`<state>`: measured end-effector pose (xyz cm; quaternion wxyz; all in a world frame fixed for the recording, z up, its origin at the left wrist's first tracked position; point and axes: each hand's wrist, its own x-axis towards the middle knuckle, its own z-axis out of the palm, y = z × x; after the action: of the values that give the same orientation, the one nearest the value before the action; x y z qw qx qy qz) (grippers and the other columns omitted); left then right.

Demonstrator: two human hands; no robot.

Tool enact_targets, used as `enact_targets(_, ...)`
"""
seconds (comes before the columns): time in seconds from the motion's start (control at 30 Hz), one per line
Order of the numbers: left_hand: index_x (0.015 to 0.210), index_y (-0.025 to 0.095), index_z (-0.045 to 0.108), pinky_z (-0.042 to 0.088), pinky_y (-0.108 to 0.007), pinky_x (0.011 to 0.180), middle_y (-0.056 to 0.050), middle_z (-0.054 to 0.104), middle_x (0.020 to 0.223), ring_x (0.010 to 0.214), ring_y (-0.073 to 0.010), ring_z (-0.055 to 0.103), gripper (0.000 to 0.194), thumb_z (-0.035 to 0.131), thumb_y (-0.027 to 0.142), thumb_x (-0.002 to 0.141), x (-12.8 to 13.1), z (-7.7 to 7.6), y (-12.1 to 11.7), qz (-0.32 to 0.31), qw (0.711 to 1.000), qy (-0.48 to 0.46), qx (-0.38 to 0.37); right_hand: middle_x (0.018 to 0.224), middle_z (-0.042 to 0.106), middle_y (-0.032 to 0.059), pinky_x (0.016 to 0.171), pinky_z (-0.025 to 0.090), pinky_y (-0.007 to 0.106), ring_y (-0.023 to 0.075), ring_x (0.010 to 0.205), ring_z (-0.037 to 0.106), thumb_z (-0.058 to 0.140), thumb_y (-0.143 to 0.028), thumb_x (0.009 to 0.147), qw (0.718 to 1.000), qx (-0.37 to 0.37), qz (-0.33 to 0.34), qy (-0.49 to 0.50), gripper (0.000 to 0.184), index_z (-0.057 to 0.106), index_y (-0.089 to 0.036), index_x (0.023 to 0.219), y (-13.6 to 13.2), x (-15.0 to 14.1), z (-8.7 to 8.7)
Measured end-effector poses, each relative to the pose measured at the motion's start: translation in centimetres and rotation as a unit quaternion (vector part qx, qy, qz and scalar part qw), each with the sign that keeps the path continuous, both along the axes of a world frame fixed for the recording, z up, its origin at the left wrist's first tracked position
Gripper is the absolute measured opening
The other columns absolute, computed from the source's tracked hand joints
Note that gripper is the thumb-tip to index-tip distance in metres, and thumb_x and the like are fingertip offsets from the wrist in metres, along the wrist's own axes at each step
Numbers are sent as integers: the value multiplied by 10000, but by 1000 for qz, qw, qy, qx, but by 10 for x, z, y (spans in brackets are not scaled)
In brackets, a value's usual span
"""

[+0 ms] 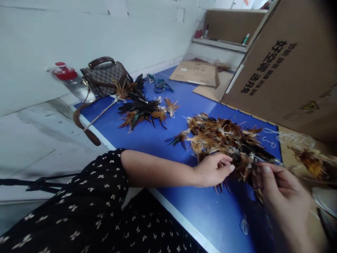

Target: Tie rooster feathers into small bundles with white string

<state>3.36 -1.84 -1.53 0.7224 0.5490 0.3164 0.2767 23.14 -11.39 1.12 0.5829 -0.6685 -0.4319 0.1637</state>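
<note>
A large heap of brown and black feathers (pixel 218 135) lies on the blue tabletop, several of its bunches bound with pale ties. At the near edge of this heap is my left hand (pixel 217 169), its fingers curled and the thumb close to them; whatever they hold, if anything, is hidden. To the right, my right hand (pixel 283 188) pinches dark feathers (pixel 256 177) between thumb and fingers. Their lower part is blurred against the shaded table. Further left lies a smaller group of black and brown feather bunches (pixel 143 110), along with a thin stick (pixel 101 114).
A patterned handbag (pixel 105 75) and a red-capped bottle (pixel 71 82) stand at the far left. Large cardboard (pixel 286 70) rises on the right, with flat cardboard (pixel 195 72) at the back. Clear plastic strips (pixel 292 138) and more feathers (pixel 313 165) lie on the right.
</note>
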Motion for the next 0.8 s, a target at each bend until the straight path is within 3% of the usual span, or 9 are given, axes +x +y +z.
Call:
enact_targets(0.07,1418,156,757,528,-245,661,-51,747,1088,781,-111,646,454,846,466,1099,9,0,3,17,999,-30,-39,789,731,11,577,548,279,162,627,637,898,-713,1038,999,2,31,-10,513,852,-219,1172,-5,-6,-4)
enact_targets(0.17,1249,153,795,502,-264,654,-2,699,946,727,-107,596,546,923,631,1016,20,-5,7,-14,990,-83,-110,890,791,38,647,615,301,182,707,705,822,-649,1112,992,12,83,-92,402,874,-253,1158,-8,-9,-10)
enact_targets(0.23,1127,144,819,540,-295,776,-5,729,924,785,-112,629,619,1052,656,869,24,-12,9,-25,980,-127,-149,1047,851,74,817,693,348,220,884,801,798,-590,1140,980,26,129,-150,334,881,-268,1117,-8,-9,-10)
enact_targets(0.33,1100,136,858,561,-381,1029,-53,827,1014,946,-157,731,719,1209,549,628,24,-21,12,-13,963,-193,-186,1154,874,92,992,706,394,253,1049,842,810,-512,1142,965,33,181,-186,262,872,-275,1046,-8,-6,-8)
enact_targets(0.47,1219,158,867,526,-426,1102,-93,889,1047,1033,-208,792,750,1219,479,639,16,-26,26,2,961,-217,-174,1116,861,122,813,673,356,252,959,818,764,-592,1158,970,0,173,-169,458,817,-260,847,-13,6,-11)
enact_targets(0.57,1236,177,864,511,-426,1151,-110,909,1125,1167,-241,816,698,1196,477,700,10,-26,37,22,959,-234,-156,1088,861,117,797,647,333,237,956,804,723,-635,1180,982,-14,108,-152,591,756,-254,729,-15,15,-23)
enact_targets(0.67,1256,188,859,530,-428,1148,-125,911,1220,1214,-250,816,684,1174,516,745,7,-27,40,11,958,-236,-165,991,848,82,692,626,301,205,821,767,765,-682,1146,993,-38,50,-103,479,865,-250,964,-13,15,-33)
enact_targets(0.73,1282,190,854,553,-430,1133,-132,909,1262,1191,-242,818,687,1162,530,770,7,-29,38,-5,958,-228,-176,933,840,61,608,614,288,197,722,744,793,-732,1102,993,-60,67,-79,506,893,-251,1224,-9,11,-36)
enact_targets(0.8,1280,185,859,569,-431,1129,-130,908,1250,1159,-230,820,684,1161,530,773,8,-32,35,-10,956,-227,-185,954,863,62,583,621,285,199,696,762,829,-767,1050,988,-75,101,-92,593,881,-251,1337,-5,5,-38)
